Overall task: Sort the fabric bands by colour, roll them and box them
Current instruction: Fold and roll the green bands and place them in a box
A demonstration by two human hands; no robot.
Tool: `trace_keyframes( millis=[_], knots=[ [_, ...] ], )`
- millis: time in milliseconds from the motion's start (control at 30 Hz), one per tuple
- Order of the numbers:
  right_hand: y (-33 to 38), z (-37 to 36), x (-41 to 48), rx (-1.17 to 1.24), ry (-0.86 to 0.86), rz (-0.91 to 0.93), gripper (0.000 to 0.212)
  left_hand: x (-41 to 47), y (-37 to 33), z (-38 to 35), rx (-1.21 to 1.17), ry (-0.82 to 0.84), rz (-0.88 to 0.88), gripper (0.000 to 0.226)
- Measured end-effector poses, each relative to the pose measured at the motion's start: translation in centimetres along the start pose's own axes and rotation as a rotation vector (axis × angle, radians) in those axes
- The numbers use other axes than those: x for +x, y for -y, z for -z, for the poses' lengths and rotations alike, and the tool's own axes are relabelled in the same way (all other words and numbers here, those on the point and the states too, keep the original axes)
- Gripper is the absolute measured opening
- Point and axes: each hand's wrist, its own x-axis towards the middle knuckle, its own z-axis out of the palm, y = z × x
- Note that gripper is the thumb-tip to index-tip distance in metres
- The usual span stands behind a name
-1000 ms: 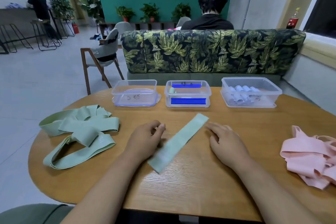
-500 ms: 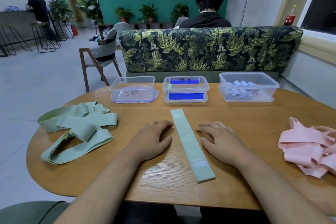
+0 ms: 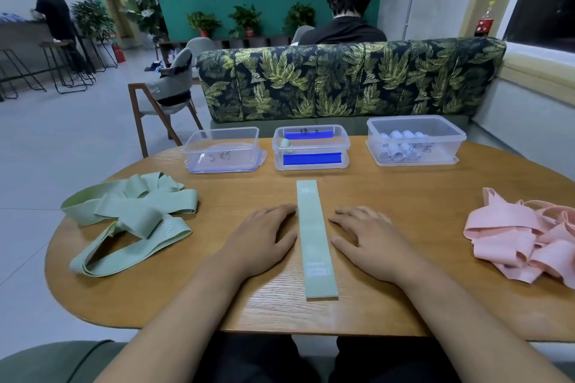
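Fingers (image 3: 357, 216) straight and empty, left hand (image 3: 261, 239) and right hand (image 3: 370, 242) flat beside green band (image 3: 314, 242).

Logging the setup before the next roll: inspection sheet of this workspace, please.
Surface: wooden table.
Job's things: green band flat between the hands; green band pile left; pink band pile right; left box looks empty; middle box holds one green roll; right box holds pale rolls.
Clutter: nothing seen.
Grips: left hand and right hand flat on the table, holding nothing.
Cables: nothing seen.
Surroundings: leaf-print sofa, seated person behind it, chair, second person, potted plants.
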Motion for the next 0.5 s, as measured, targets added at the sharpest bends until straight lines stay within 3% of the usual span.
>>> trace_keyframes(
  millis=[500],
  knots=[
    [1.4, -0.6, -4.8, 0.24, -0.14, 0.242, 0.027, -5.8, -3.4, 0.5, -0.2, 0.003, -0.22, 0.027]
  ],
)
